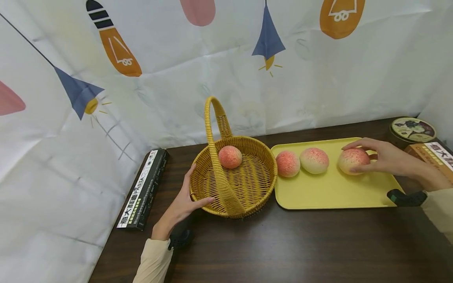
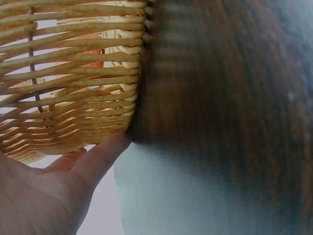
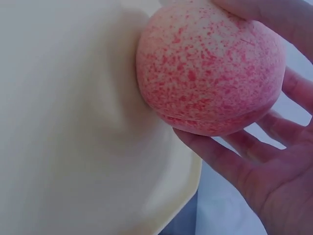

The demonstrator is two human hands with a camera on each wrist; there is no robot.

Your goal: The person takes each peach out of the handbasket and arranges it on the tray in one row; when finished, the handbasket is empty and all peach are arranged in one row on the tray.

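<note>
A yellow wicker basket [image 1: 253, 188] with a tall arched handle stands on the table, one pink-and-cream toy peach [image 1: 230, 157] inside. My left hand [image 1: 182, 204] holds its near left side, the thumb over the rim; in the left wrist view the fingers [image 2: 100, 159] lie along the woven outer wall. On the yellow tray [image 1: 339, 192], my right hand [image 1: 393, 159] grips a peach [image 1: 352, 160] between thumb and fingers. The right wrist view shows that peach [image 3: 210, 68] close up, just at the tray's surface. Two more peaches, a redder one [image 1: 288, 164] and a paler one [image 1: 314, 160], sit left of it.
A black pasta box [image 1: 143, 188] lies left of the basket. At the far right stand a round tin [image 1: 413, 129] and an orange-brown box [image 1: 433, 157], partly behind my right arm. A patterned white cloth [image 1: 212, 70] hangs behind the dark table [image 1: 269, 247].
</note>
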